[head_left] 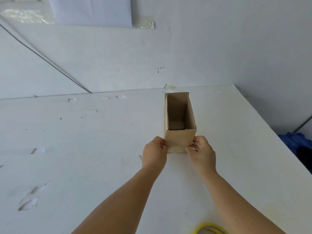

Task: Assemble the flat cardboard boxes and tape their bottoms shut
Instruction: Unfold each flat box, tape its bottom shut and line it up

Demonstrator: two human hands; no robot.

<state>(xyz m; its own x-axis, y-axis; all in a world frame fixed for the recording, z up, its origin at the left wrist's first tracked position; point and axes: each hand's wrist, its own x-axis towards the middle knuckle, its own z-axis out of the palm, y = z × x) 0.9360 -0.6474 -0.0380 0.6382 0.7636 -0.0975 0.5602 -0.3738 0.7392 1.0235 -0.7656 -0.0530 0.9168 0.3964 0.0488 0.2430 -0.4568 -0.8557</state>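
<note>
A small brown cardboard box [179, 141] stands upright on the white table [84, 149], squared out, its top open toward me so that I see down to its inner bottom. My left hand [154, 154] pinches the box's near left edge low down. My right hand [201, 152] pinches the near right edge at about the same height. Both arms reach in from the bottom of the view.
A yellow loop-shaped object [207, 229] lies at the table's near edge, partly cut off. Scraps of clear tape [120, 97] stick to the table surface. White walls close off the back and right. Something blue [295, 141] sits beyond the table's right edge.
</note>
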